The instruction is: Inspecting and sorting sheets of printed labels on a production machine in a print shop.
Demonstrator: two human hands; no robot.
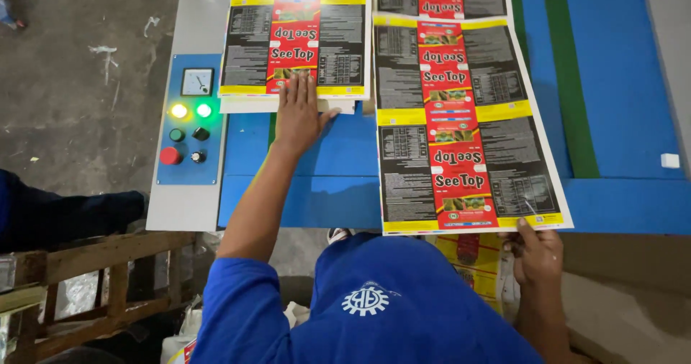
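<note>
My left hand (299, 112) lies flat with fingers apart on the near edge of a stack of printed sheets (295, 40), black, red and yellow, at the back left of the blue table (317, 184). My right hand (536, 252) grips the near right corner of a long printed sheet (461, 126) of the same design. This sheet lies lengthwise on the right half of the table and overhangs its front edge. More printed sheets (479, 270) show below the table edge beside my right hand.
A blue control panel (188, 119) with a dial gauge, two lit lamps, a red button and knobs sits left of the stack. A green stripe (568, 76) runs along the table's right part. A wooden frame (93, 277) stands at lower left. A small white block (670, 160) lies far right.
</note>
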